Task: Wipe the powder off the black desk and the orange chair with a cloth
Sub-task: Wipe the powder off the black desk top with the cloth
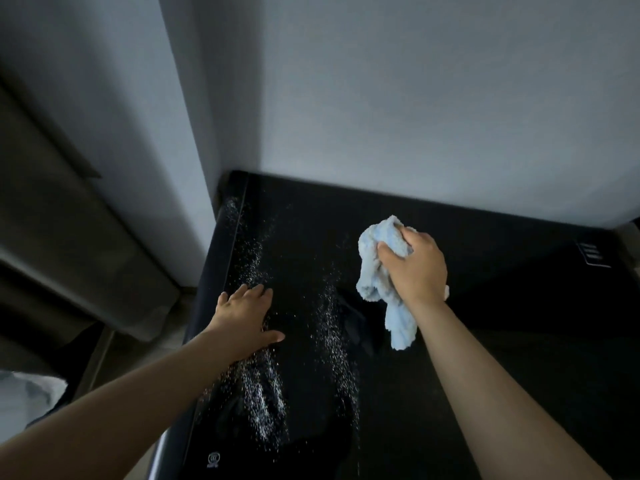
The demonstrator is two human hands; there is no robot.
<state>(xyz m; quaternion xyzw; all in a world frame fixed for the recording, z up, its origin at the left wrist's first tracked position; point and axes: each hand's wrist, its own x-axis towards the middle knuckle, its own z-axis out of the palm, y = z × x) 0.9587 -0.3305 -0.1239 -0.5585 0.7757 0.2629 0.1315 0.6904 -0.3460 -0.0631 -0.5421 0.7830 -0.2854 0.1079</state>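
White powder (263, 393) lies in two lines on the near left of the black surface (485, 375). The left grip (247, 320) rests flat, released, on the left line. Farther right, the right grip (415, 268) clutches a bunched light blue cloth (375, 258) on the surface, near the grey wall (415, 98).

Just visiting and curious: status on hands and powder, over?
Right hand grips light-blue cloth over black desk. Left hand flat on desk, on one of two unwiped powder streaks. Nothing in the way.
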